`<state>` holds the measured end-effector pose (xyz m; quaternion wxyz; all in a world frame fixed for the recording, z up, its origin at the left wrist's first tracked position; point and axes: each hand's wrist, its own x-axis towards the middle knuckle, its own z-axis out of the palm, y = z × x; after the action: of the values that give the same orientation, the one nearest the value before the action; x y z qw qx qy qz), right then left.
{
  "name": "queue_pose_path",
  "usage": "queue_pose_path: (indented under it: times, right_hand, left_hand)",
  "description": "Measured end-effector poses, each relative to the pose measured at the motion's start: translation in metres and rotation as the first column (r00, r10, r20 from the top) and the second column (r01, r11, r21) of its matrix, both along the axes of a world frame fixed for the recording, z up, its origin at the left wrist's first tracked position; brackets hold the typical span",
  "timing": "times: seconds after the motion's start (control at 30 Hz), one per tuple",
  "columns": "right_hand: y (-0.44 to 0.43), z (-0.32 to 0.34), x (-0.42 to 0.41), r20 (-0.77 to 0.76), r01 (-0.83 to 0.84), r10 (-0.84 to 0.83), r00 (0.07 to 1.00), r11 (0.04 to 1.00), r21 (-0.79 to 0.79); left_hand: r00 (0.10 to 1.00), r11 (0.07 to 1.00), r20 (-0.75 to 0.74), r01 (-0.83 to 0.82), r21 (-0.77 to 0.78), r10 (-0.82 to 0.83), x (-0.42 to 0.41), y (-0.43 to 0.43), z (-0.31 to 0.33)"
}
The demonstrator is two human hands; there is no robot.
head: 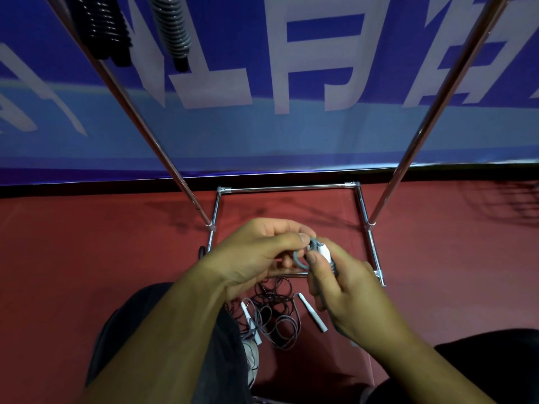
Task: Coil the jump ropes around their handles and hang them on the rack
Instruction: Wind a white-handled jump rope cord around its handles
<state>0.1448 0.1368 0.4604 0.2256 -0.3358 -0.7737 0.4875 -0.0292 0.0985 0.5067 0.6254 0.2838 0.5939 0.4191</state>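
Well, from my remote seat I see both hands meeting low in the head view, just in front of the rack's base. The right hand (350, 295) has its fingers curled round a white handle (324, 252), whose top pokes out between thumb and forefinger (the lower end is hidden in the palm). The left hand (262, 252) pinches a grey rope (300, 262) between thumb and fingertips. That rope forms a small loop right beside the top of the handle and seems to touch it. Neither hand is spread wide; each is closed on what it holds.

Below the hands, on the red floor (87, 243), lies a tangle of dark rope (274, 313). A loose white handle (313, 314) lies at its right edge and another white handle (246, 312) at its left edge.

The rack (287, 187) is chrome, with a rectangular base frame on the floor and two slanting poles rising to the left and right of the view. At the top left hang a black coil (102, 27) and a grey coil (173, 27), side by side (what they hang from is cut off by the frame). Behind the rack stretches a blue banner (320, 135) with large white characters. Dark trouser legs fill the bottom corners.
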Motion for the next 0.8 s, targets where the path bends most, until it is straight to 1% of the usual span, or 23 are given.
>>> queue_pose_path:
  times: [0.1, 0.17, 0.27, 0.33, 0.43, 0.47, 0.53, 0.57, 0.63, 0.73, 0.8]
  right_hand:
    - [0.001, 0.001, 0.001, 0.038, -0.028, 0.028, 0.999, 1.0, 0.004]
    - [0.001, 0.001, 0.001, 0.043, -0.034, 0.034, 0.999, 0.999, 0.008]
    - [0.001, 0.001, 0.0, 0.036, -0.041, 0.04, 0.999, 0.999, 0.018]
    - [0.001, 0.001, 0.001, 0.044, -0.043, 0.042, 0.998, 0.999, 0.012]
    - [0.002, 0.0, 0.004, 0.055, -0.046, 0.044, 0.998, 0.999, 0.019]
    - [0.002, 0.0, 0.005, 0.054, -0.04, 0.039, 0.998, 0.999, 0.017]
    - [0.001, 0.0, 0.005, 0.042, -0.022, 0.022, 0.999, 1.0, -0.007]
    - [0.001, 0.002, 0.004, 0.032, -0.007, 0.008, 0.999, 1.0, -0.027]
    - [0.0, 0.004, 0.003, 0.017, 0.04, -0.039, 0.999, 0.997, -0.071]
    - [0.0, 0.004, -0.001, -0.003, 0.098, -0.099, 0.995, 0.987, -0.131]
    - [0.001, 0.004, -0.002, -0.058, 0.115, -0.132, 0.989, 0.965, -0.236]
  left_hand:
    - [0.992, 0.995, 0.123, -0.007, -0.097, 0.019, -0.002, -0.002, 0.005]
    - [0.985, 0.99, 0.169, -0.018, -0.141, 0.042, -0.002, -0.003, 0.007]
    - [0.981, 0.989, 0.194, 0.012, -0.15, 0.018, -0.002, -0.003, 0.008]
    - [0.986, 0.991, 0.166, 0.03, -0.131, -0.008, -0.002, -0.003, 0.007]
    - [0.997, 0.998, 0.063, 0.038, -0.056, -0.034, -0.002, -0.003, 0.002]
    - [0.999, 0.999, 0.003, 0.038, -0.008, -0.038, 0.0, -0.003, 0.001]
    - [0.985, 0.992, -0.171, 0.048, 0.115, -0.028, 0.003, -0.002, -0.001]
    - [0.966, 0.984, -0.258, 0.051, 0.172, -0.005, 0.006, -0.002, -0.002]
    - [0.92, 0.965, -0.387, 0.043, 0.257, 0.062, 0.008, -0.001, -0.006]
    - [0.843, 0.935, -0.521, 0.068, 0.348, 0.133, 0.01, -0.001, -0.014]
    - [0.778, 0.912, -0.609, 0.124, 0.39, 0.154, 0.013, -0.001, -0.018]
